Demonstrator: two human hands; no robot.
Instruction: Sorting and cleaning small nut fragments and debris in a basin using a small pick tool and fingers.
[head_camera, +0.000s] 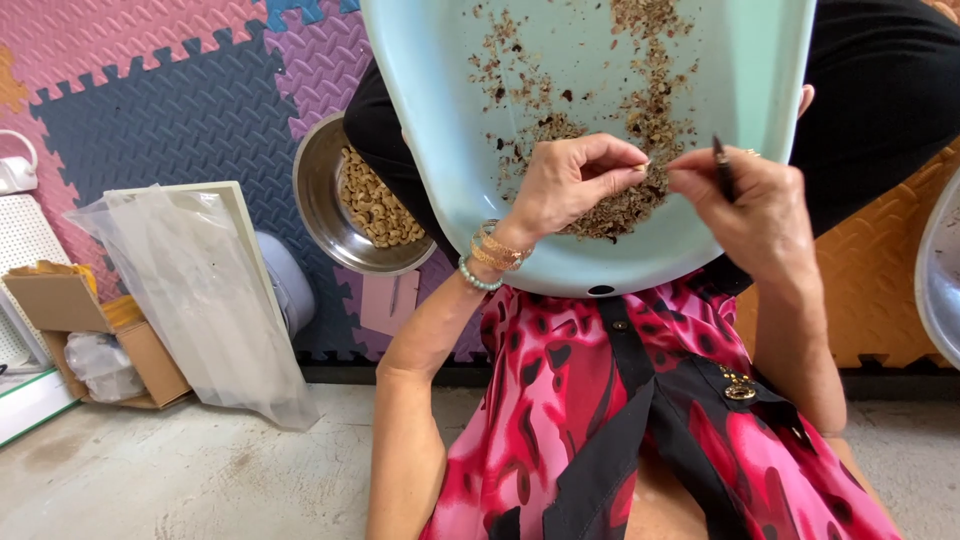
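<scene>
A pale blue tray (440, 150) rests on the person's lap, its floor scattered with brown shell bits (640, 110) that gather into a heap at the near edge. The left hand (570, 180) hovers over that heap with its fingers curled in and thumb pressed to fingertips, pinching something too small to make out. The right hand (745, 205) sits just beside it, fingertips nearly touching the left's, closed around a thin dark tool (724, 168) that points upward. Bracelets (492, 255) circle the left wrist. To the left of the tray, a metal bowl (320, 215) on the foam floor mat (170, 120) holds pale shelled nuts (378, 205). Farther left lie a clear plastic bag (190, 290) and a cardboard box (60, 300).
</scene>
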